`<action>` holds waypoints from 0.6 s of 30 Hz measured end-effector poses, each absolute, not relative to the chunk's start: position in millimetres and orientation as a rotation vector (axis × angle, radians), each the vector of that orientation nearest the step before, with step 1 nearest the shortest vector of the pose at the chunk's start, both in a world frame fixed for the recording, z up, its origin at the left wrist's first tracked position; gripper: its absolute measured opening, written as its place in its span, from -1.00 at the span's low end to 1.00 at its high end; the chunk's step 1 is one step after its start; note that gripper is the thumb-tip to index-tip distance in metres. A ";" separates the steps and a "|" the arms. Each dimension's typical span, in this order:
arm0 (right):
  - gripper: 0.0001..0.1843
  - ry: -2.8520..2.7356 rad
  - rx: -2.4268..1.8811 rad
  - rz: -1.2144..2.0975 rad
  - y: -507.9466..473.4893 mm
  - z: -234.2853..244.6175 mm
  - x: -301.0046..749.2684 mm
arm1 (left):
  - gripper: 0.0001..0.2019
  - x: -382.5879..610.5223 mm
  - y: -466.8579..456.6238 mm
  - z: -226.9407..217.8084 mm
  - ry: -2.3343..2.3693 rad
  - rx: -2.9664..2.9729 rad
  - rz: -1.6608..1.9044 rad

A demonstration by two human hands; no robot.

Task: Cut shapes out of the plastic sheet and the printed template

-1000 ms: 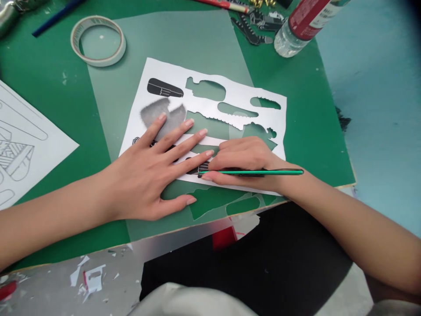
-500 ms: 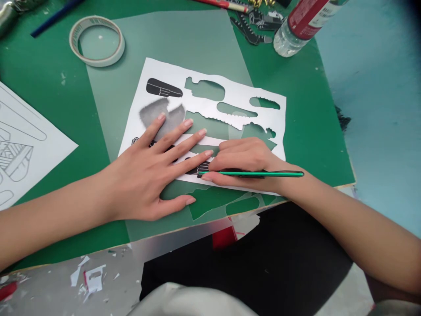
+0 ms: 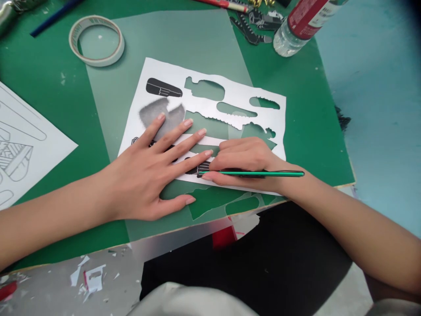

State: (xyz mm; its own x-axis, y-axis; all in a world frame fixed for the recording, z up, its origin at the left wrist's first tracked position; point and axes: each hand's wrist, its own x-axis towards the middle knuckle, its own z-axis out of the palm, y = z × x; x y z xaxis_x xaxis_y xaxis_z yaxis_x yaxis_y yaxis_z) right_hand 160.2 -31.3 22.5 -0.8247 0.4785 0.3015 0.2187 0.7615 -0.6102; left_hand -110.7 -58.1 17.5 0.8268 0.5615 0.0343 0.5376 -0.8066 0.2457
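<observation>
My left hand (image 3: 144,171) lies flat with its fingers spread, pressing on a white printed sheet (image 3: 200,103) that has several shapes cut out of it. My right hand (image 3: 245,158) is closed around a slim green-and-black craft knife (image 3: 269,174). The knife's thin tip touches the sheet's lower part, at a black printed shape (image 3: 204,167) just beside my left little finger. Part of that print is hidden by my fingers. Another dark printed shape (image 3: 164,87) and a grey furry-looking one (image 3: 154,112) show above my left hand. Beneath the paper lies a translucent plastic sheet (image 3: 164,35).
A roll of tape (image 3: 120,50) sits at the upper left of the green table (image 3: 312,149). A bottle with a red label (image 3: 301,26) stands at the upper right beside black cut pieces (image 3: 246,28). A line-drawing sheet (image 3: 42,127) lies left. Paper scraps (image 3: 95,278) litter the floor.
</observation>
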 end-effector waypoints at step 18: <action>-0.66 -2.539 -0.483 0.743 -28.3 23.8 163.5 | -0.25 -110.7 -57.7 17.8 0.839 2.784 0.148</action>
State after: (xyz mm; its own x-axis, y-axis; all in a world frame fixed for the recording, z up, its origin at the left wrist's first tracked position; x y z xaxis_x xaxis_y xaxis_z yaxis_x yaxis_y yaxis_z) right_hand 163.5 -28.3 23.8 -0.8379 0.4431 0.3186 0.2013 0.7936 -0.5741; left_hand -110.7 -57.7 17.8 0.8311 0.5552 0.0303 0.5320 -0.8098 0.2473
